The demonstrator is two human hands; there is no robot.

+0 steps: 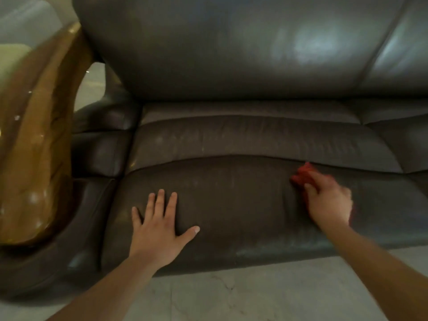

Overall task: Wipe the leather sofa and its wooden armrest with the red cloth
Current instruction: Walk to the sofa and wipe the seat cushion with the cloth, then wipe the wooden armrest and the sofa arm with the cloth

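A dark brown leather sofa (243,140) fills the view, its seat cushion in front of me and its backrest behind. The glossy wooden armrest (39,140) curves down the left side. My left hand (157,228) lies flat on the front seat cushion, fingers spread, holding nothing. My right hand (328,200) presses the red cloth (301,176) onto the same cushion near its rear seam, on the right. The cloth is bunched under my fingers, with only its far edge showing. The right hand is blurred.
A pale marble-like floor (231,295) runs along the sofa's front edge at the bottom. A second seat and back cushion (405,140) continue to the right. Pale floor (92,89) shows through the gap between armrest and backrest.
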